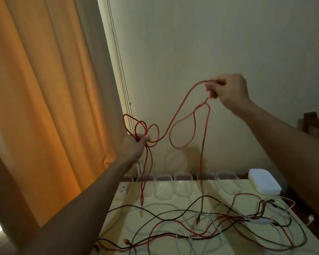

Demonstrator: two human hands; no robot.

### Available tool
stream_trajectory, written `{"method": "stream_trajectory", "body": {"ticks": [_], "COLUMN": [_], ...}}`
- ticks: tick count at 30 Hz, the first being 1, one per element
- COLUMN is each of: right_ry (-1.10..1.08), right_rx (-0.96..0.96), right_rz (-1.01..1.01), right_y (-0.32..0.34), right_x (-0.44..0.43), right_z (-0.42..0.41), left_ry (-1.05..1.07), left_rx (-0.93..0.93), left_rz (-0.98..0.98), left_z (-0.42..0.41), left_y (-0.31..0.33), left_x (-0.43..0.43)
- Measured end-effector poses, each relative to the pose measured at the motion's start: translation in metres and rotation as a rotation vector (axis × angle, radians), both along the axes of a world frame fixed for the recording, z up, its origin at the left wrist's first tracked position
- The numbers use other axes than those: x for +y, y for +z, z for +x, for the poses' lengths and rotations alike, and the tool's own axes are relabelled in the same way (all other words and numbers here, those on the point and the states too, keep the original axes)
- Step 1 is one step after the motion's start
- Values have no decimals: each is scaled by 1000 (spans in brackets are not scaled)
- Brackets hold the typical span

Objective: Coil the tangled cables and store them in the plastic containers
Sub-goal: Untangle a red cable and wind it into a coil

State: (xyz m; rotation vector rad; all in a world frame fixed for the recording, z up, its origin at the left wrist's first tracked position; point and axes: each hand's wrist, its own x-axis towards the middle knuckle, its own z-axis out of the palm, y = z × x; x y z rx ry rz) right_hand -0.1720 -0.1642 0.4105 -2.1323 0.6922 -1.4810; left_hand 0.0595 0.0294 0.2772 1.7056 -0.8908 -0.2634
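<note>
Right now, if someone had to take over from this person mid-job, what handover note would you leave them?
Left hand: grips a bunch of loops of the red cable, held up over the table.
Right hand: higher up, fingers pinch the same red cable, and more of it hangs down to the table.
Clear containers: lined up along the table's far edge, with a stack of white lids at the right end.
Done: red cable partly coiled.
Left: finish that coil and put it in a container, then coil the black, white and red cables tangled on the table.
</note>
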Motion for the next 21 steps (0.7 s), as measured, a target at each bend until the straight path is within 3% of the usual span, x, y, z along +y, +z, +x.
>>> {"method": "stream_trajectory", "body": {"ticks": [4,8,11,21], "right_ry": [19,-36,-73,-169], "right_rx": [248,518,651,688], "right_rz": [-171,-331,-315,-86], "right_y": [42,11,-18,-124], "right_x": [16,-1,-21,-57], "right_z": [0,-20,-50,-122], "left_ry": [-18,11,7,-117], "left_rx": [26,36,53,20], "left_rz": [-33,-32,-46,71], "left_z": [-10,-2,2,-14], "left_y": [10,5,0,-25], "left_x": [-6,4,19,37]}}
